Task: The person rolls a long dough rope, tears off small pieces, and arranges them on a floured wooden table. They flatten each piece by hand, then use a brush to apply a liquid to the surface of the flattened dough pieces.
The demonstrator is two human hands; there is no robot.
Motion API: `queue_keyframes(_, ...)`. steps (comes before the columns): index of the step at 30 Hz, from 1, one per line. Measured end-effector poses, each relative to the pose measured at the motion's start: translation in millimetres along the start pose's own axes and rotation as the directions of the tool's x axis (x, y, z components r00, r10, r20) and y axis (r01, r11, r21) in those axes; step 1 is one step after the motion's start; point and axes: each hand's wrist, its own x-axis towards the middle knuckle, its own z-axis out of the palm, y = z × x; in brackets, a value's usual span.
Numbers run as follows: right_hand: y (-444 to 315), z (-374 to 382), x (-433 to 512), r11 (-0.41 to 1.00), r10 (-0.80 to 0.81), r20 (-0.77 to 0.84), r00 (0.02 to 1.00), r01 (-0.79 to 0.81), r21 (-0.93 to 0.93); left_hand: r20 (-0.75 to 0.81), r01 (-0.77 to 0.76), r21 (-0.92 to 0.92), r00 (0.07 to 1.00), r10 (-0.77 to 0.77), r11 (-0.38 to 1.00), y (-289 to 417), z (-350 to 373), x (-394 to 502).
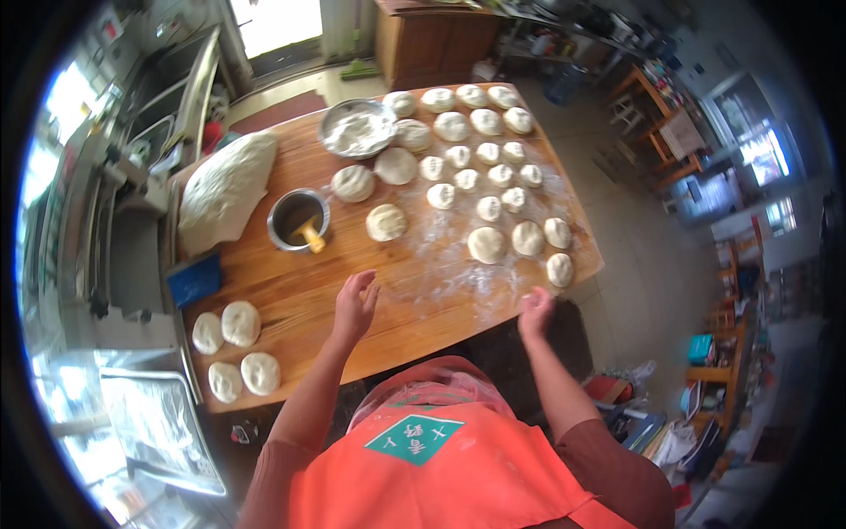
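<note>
My left hand (357,301) hovers over the near part of the wooden table (297,330), fingers apart and holding nothing. My right hand (537,309) is at the table's near edge, close below a small dough round (560,270); its fingers look curled, and whether they hold anything cannot be told. Ahead lie a flattened dough round (486,244) and a lone round (386,222). Several smaller dough pieces (489,208) stand in rows behind, on floured wood. A metal pot (281,221) with a yellow-handled tool (314,239) leaning in it stands beyond my left hand.
A large dough slab (228,188) lies at the far left, near a blue scraper or dustpan-like piece (195,279). A metal bowl of flour (357,129) stands at the back. Several dough rounds (241,324) sit at the left corner. A foil-lined tray (162,430) is left of the table.
</note>
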Motion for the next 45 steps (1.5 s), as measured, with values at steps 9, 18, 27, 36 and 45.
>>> queue_keyframes(9, 129, -14, 157, 0.753, 0.567, 0.311, 0.763, -0.633, 0.180, 0.180, 0.036, 0.492, 0.973, -0.142, 0.870, 66, 255, 127)
queue_keyframes(18, 68, -53, 213, 0.957, 0.022, 0.336, 0.942, -0.117, 0.267, 0.185, 0.096, 0.409, 0.965, -0.185, 0.908, 128, 314, 118)
queue_keyframes(27, 63, -39, 255, 0.729, -0.676, 0.311, 0.668, 0.670, 0.143, 0.218, -0.389, 0.474, 0.921, 0.323, 0.790, 153, 380, 117)
queue_keyframes(36, 61, 28, 264, 0.763, -0.579, 0.382, 0.720, 0.644, -0.056, 0.337, -0.390, 0.643, 0.917, 0.214, 0.659, 132, 419, 126)
queue_keyframes(45, 102, 12, 310, 0.907, 0.172, 0.733, 0.658, -0.396, 0.143, 0.298, 0.467, 0.294, 0.784, -0.544, 0.834, 136, 395, 150)
